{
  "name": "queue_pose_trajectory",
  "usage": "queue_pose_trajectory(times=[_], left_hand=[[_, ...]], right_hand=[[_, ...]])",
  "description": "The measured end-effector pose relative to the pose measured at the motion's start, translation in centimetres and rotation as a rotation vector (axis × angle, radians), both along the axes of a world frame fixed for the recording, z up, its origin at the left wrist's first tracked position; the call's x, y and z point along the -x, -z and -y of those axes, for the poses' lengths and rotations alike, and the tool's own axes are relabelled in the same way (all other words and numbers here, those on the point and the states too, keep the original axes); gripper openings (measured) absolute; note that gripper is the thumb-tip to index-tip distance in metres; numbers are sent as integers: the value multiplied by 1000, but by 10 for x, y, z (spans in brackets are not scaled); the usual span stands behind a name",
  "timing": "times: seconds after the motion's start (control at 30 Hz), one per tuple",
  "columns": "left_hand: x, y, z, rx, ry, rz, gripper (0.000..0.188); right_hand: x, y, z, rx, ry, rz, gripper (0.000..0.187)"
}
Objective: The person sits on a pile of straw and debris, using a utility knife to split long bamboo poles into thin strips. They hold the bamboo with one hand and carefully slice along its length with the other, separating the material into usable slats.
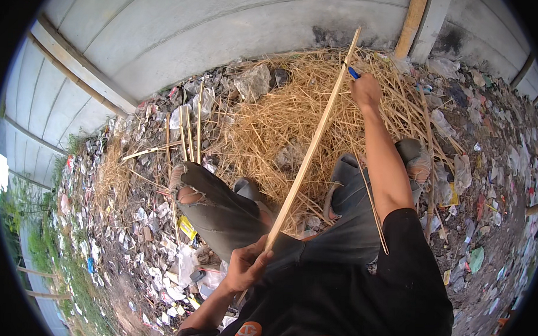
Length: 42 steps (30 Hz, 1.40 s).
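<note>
A long pale strip of split bamboo runs slantwise from my lap up toward the wall. Its near end is gripped in my left hand, thumb along the strip. Near the far end my right hand, arm stretched out, is closed on the blue handle of a knife. The dark blade meets the strip there; how deep it sits I cannot tell. A thin bamboo sliver lies across my right thigh.
Straw-like bamboo shavings heap up between my knees and the grey concrete wall. Several cut strips stand beyond my left knee. Litter covers the ground on both sides. A wooden post leans at the wall.
</note>
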<state>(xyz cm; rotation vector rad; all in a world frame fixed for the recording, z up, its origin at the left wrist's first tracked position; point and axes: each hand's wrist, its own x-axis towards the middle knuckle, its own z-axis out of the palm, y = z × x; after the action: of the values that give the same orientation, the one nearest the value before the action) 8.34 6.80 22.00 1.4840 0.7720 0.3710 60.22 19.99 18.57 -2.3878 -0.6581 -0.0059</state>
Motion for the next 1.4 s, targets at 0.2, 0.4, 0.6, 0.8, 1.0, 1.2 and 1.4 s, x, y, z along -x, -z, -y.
queue_pose_trajectory(times=[0.2, 0.4, 0.6, 0.8, 1.0, 1.2, 1.4], left_hand=[[11, -18, -25, 312, 54, -6, 49], [19, -5, -43, 437, 59, 106, 48], [35, 8, -48, 408, 59, 145, 49], [36, -10, -50, 277, 7, 80, 37], [45, -14, -45, 186, -96, 5, 42], [71, 1, -4, 207, -72, -2, 40], [63, -1, -19, 457, -8, 171, 50]], right_hand=[[-1, -5, -9, -50, -15, -41, 22], [-12, 5, -20, -646, -491, -1279, 18], [19, -34, -11, -232, -297, -456, 14], [43, -33, -6, -23, -256, 62, 22], [96, -22, -35, 164, -431, 38, 14], [14, -14, -35, 84, -173, 183, 18], [29, -27, -44, -82, -198, -112, 17]])
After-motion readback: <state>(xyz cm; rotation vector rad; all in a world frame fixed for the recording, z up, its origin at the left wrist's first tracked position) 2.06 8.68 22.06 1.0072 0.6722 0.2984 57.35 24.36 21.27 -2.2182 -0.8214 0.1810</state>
